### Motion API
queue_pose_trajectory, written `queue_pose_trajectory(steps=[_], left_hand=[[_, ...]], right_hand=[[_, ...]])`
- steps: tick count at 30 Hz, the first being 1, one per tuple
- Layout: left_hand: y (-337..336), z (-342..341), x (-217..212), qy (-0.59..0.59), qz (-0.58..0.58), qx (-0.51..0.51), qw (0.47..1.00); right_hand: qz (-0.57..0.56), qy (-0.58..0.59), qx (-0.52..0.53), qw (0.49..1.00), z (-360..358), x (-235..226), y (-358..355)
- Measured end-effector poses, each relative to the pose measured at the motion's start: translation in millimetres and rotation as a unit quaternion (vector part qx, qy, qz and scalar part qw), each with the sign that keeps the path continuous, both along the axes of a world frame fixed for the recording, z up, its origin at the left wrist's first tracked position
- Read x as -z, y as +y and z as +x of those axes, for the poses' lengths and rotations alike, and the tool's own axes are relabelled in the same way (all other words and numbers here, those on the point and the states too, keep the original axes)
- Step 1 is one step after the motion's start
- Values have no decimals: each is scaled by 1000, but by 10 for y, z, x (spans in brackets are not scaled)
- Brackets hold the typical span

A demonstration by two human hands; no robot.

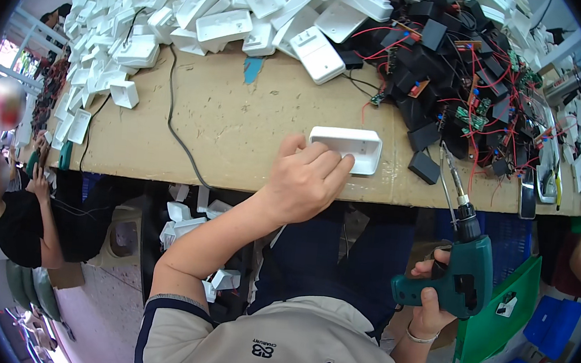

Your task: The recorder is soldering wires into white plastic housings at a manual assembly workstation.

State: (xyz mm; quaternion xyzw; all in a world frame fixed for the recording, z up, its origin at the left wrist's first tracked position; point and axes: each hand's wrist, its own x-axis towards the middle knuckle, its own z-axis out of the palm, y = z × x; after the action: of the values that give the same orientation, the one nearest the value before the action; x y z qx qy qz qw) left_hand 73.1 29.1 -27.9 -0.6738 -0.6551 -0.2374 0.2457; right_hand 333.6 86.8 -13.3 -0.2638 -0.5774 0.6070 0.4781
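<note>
head view, left hand: my left hand (pixel 302 183) lies over the near left corner of the white plastic housing (pixel 347 148); fingers curled down on its edge, pressing more than gripping; I cannot tell whether the thumb is hooked under it
head view, housing: lying flat, open side up, on the brown bench top (pixel 239 134), close to the near edge, just left of a loose black box (pixel 424 167)
head view, right hand: my right hand (pixel 433 300) is wrapped tight round the grip of the green electric screwdriver (pixel 464 268); held off the bench, below its edge, bit (pixel 451 170) slanting up toward the bench surface
risk, slip: I judge the housing could skid or tip off the near edge, since only one corner is pinned
risk, bit: the tip passes near my left fingers; a wobble could nick them or mark the plastic
risk, snag: red wires (pixel 474 94) of the black module heap (pixel 455 71) lie right of the housing; the bit could catch one
around: white housing pile (pixel 201 19) along the far side; a black cable (pixel 177 128) crosses the bench; a person in black (pixel 28 219) sits at far left
</note>
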Motion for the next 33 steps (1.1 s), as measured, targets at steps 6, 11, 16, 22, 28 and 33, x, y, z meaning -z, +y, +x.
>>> queue_pose_trajectory(steps=[6,11,16,22,28,33], left_hand=[[24,-100,-288,-29,17,75,997],[715,-1106,-608,124,178,-47,975],[1298,-1425,-629,250,116,-43,960],[1678,-1185,-614,236,83,191,949],[1748,-1052,-723,124,98,242,957],[1947,-894,-878,-240,172,229,927]], right_hand=[[-24,-10,21,999,108,65,70],[-36,2,18,999,83,58,117],[-71,-29,15,997,179,35,95],[-75,-54,38,995,203,63,142],[-356,-9,-90,930,367,-13,443],[-301,4,40,953,43,-323,368]])
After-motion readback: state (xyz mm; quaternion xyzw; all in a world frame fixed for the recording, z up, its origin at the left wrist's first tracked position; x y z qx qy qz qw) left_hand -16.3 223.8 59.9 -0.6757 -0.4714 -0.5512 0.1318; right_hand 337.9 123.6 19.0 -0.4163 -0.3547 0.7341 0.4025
